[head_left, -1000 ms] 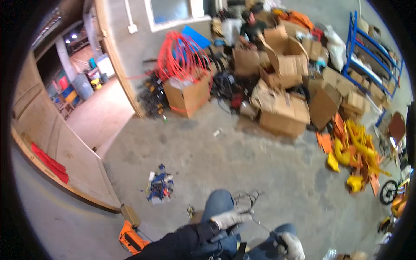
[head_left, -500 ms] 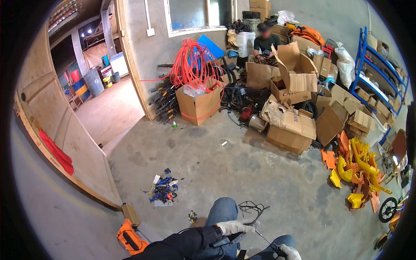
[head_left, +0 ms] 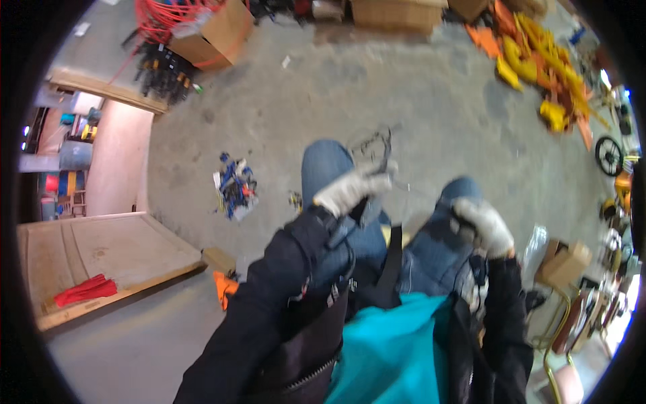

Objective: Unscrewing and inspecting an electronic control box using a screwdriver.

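My left hand [head_left: 350, 190], in a white glove, is closed around a dark part with looped black cables [head_left: 377, 143], above my left knee. My right hand [head_left: 486, 225], also gloved, is closed at my right thigh on the dark handle of a thin metal tool, likely a screwdriver; its shaft [head_left: 420, 192] reaches toward my left hand. Motion blur hides the contact between tool and part. My jeans-covered knees [head_left: 323, 155] are apart.
Small blue parts [head_left: 234, 185] lie on the concrete floor [head_left: 289, 101], left of my knees. An open door [head_left: 101, 249] with red cloth is at left. Yellow and orange panels [head_left: 531, 64], a black wheel [head_left: 608, 156], boxes [head_left: 565, 262] and a chair [head_left: 565, 374] are at right.
The view has swung down toward my lap, so the room appears higher and my turquoise shirt shows. Both hands still hold the cabled part and tool.
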Tool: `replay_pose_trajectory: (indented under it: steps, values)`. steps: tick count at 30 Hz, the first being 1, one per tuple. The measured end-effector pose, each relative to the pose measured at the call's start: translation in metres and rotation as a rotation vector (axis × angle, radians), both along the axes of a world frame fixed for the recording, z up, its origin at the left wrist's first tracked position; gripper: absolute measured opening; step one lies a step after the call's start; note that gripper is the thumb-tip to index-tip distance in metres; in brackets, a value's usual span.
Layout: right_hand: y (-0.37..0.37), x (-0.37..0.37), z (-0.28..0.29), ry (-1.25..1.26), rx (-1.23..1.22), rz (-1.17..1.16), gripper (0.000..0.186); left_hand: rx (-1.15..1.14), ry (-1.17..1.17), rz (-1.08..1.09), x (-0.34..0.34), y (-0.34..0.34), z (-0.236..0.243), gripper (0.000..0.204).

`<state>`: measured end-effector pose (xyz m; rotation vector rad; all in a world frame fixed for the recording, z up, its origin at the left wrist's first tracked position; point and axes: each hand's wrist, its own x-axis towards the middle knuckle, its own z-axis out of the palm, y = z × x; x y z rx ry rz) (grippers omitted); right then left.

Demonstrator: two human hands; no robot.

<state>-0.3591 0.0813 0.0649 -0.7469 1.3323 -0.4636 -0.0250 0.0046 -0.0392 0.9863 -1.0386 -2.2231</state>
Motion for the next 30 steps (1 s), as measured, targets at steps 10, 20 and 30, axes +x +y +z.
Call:
replay_pose_trajectory:
  steps: [10,20,30]
  values:
    - [0.018,0.012,0.001,0.251,-0.101,0.022,0.031,-0.038,-0.161,-0.046,-0.003,0.008,0.012,0.068]
    - [0.027,0.009,-0.007,0.074,-0.24,-0.246,0.034,-0.13,-0.136,-0.014,0.0,0.005,0.003,0.071]
    - [0.027,-0.012,-0.014,-0.277,-0.011,-0.116,0.038,-0.078,-0.077,-0.043,0.002,0.006,0.001,0.053]
